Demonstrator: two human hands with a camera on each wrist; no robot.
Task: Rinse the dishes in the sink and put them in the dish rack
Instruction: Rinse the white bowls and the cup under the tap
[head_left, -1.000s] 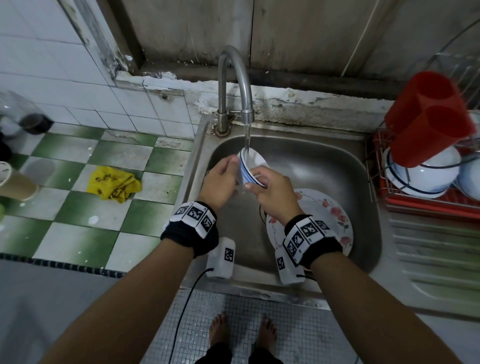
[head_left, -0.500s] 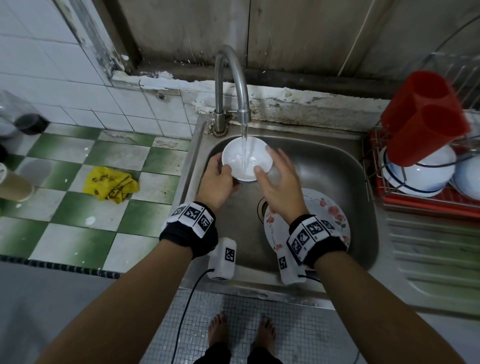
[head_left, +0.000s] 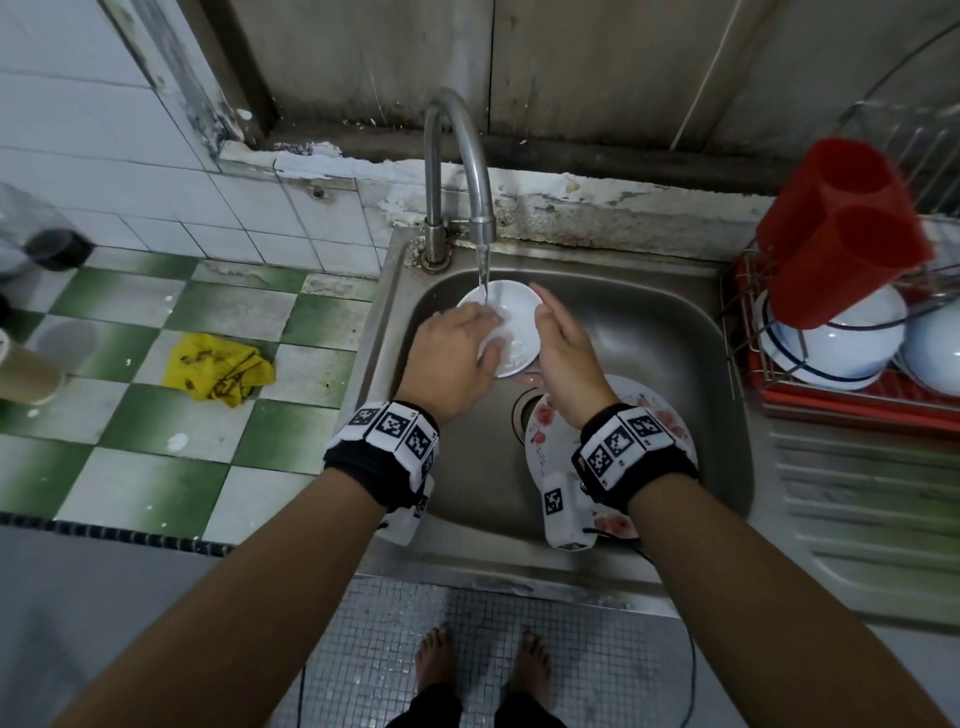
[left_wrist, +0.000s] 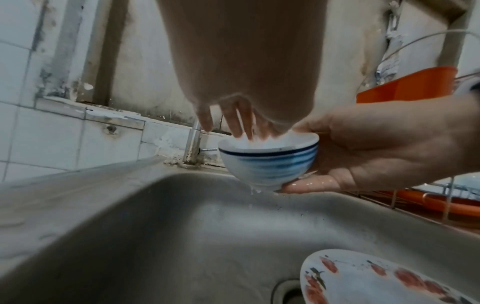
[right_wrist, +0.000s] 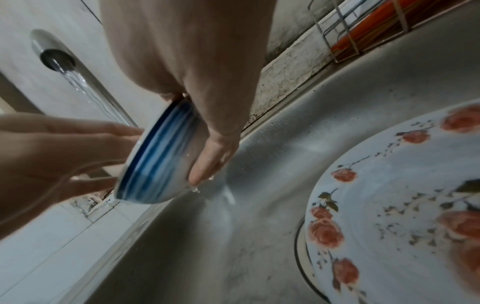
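A small white bowl with blue stripes (head_left: 517, 332) is held above the steel sink (head_left: 691, 332), under the running faucet (head_left: 457, 156). My right hand (head_left: 543, 338) grips it from the right, thumb on the rim (left_wrist: 306, 131) and fingers under the base (right_wrist: 207, 164). My left hand (head_left: 485, 338) reaches in from the left with straight fingers (left_wrist: 240, 121) touching the bowl's wet inside. Water spills off the bowl's foot. A white plate with red roses (head_left: 660, 410) lies on the sink floor below my right wrist.
The wire dish rack on a red tray (head_left: 831, 400) stands right of the sink, holding white bowls (head_left: 841, 353) and red cups (head_left: 841, 234). A yellow rag (head_left: 218, 369) lies on the green-and-white tiled counter at left. The drain (left_wrist: 288, 294) sits beside the plate.
The bowl turned from standing on edge to mouth-up under the stream. My left hand moved from the rim into the bowl; my right hand shifted to cup its right side.
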